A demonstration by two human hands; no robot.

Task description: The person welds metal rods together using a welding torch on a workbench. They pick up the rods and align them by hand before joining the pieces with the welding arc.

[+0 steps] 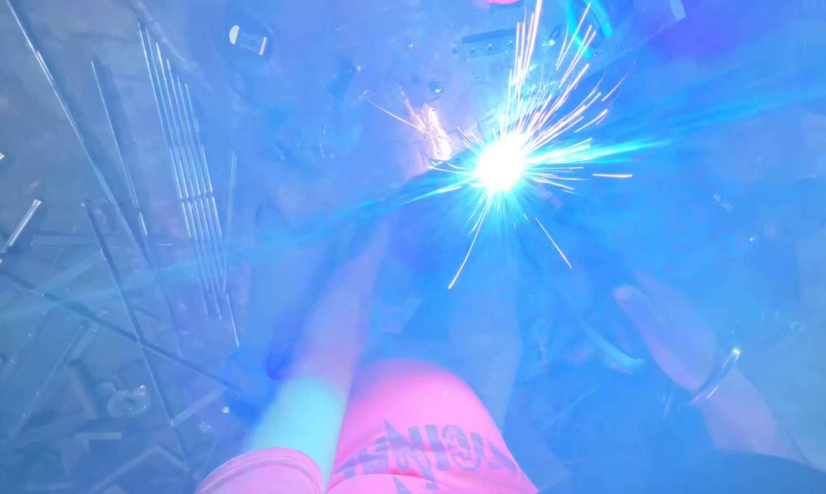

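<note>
A blinding white-blue welding arc (500,165) throws orange sparks up and out over a metal workpiece lost in the glare. My left forearm reaches up from the bottom toward the arc, and my left hand (369,245) is washed out just below and left of it. What it holds is hidden. My right hand (662,331), with a metal bracelet (717,373) on the wrist, lies lower right of the arc near dark shapes. Its fingers are blurred.
Several thin metal rods (192,183) lie on the concrete floor at the left, beside a thin-bar frame (93,302). Small metal pieces (248,39) sit at the top. My knee in pink shorts (422,430) fills the bottom centre.
</note>
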